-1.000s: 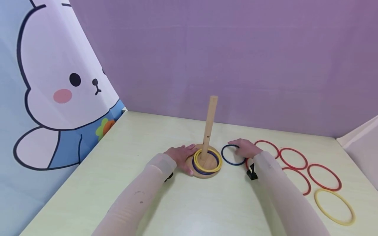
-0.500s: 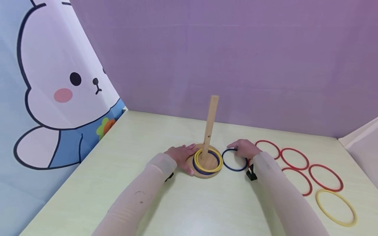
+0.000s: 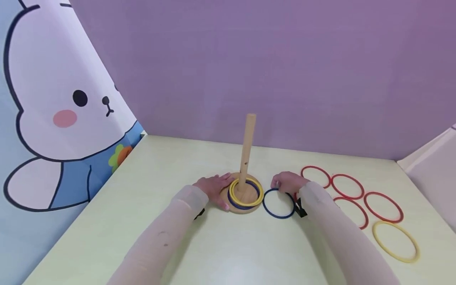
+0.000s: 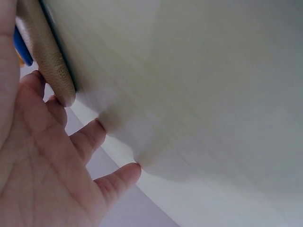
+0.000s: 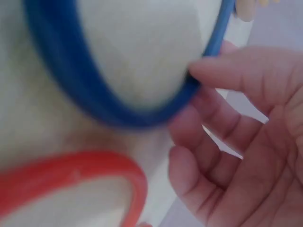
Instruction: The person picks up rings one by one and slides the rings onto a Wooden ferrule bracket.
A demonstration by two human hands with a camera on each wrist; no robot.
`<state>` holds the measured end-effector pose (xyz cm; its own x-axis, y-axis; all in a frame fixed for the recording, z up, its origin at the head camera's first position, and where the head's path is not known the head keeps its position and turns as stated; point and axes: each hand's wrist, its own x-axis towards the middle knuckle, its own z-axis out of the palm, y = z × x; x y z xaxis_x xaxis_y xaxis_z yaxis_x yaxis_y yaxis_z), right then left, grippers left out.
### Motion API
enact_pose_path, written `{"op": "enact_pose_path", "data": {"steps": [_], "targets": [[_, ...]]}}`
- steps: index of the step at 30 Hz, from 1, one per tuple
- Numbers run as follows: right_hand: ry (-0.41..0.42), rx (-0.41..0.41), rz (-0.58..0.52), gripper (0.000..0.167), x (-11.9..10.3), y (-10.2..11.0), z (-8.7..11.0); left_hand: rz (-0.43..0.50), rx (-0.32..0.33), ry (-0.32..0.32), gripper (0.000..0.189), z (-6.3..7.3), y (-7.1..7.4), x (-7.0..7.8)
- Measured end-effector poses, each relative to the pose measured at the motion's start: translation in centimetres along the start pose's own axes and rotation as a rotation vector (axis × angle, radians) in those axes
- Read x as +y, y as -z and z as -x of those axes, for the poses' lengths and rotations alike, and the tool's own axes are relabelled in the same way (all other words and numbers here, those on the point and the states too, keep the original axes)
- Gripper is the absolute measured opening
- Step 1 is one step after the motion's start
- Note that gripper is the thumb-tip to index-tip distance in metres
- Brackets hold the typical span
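Note:
In the head view, a wooden peg (image 3: 247, 146) rises from a round wooden base (image 3: 243, 211). Yellow rings (image 3: 263, 194) and a dark blue ring (image 3: 235, 204) lie around its foot. My left hand (image 3: 213, 188) rests at the base's left edge, fingers spread; in the left wrist view some fingertips touch the base's rim (image 4: 49, 59). Right of the base, my right hand (image 3: 289, 182) pinches the far edge of a separate blue ring (image 3: 279, 217). The right wrist view shows the thumb and fingers on either side of that blue ring (image 5: 87, 94), its near part blurred.
Several red rings (image 3: 384, 219) lie on the pale table (image 3: 235, 253) to the right, one partly hidden behind my right forearm. A yellow ring (image 3: 396, 259) lies nearest the front right. A purple backdrop (image 3: 285, 79) stands behind the table's far edge.
The right hand has lifted the far edge of the blue ring slightly and brought the ring a little nearer. The left hand stays at the base. The head view has shifted slightly.

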<state>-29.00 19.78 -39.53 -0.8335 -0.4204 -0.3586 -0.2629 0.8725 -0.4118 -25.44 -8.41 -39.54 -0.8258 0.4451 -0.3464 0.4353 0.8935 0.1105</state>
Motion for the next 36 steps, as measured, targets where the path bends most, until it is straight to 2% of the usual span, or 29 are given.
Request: {"op": "enact_pose_path", "data": {"steps": [5, 11, 15, 24, 30, 36], "targets": [[-0.042, -0.063, 0.019, 0.026, -0.4, -0.1, 0.7, 0.008, 0.003, -0.005, 0.1, 0.3, 0.0, 0.0], [-0.043, -0.063, 0.006, 0.026, -0.6, 0.2, 1.5, -0.085, 0.03, -0.013, 0.099, 0.5, 0.2, 0.1], [-0.023, -0.07, -0.01, 0.027, -0.5, 0.5, 2.3, -0.106, 0.045, -0.029, 0.098, 0.3, 0.0, -0.1], [-0.021, -0.045, -0.19, 0.031, 0.2, 1.3, 4.3, -0.121, 0.065, -0.044, 0.093, 0.3, -0.8, -1.2], [-0.042, 0.001, -0.317, 0.035, 1.1, 1.4, 5.3, -0.109, 0.102, -0.072, 0.088, 0.8, -0.6, -1.2], [-0.051, 0.053, -0.431, 0.037, 1.6, 1.5, 5.8, -0.119, 0.095, -0.075, 0.086, 1.0, -0.8, -1.3]]}}
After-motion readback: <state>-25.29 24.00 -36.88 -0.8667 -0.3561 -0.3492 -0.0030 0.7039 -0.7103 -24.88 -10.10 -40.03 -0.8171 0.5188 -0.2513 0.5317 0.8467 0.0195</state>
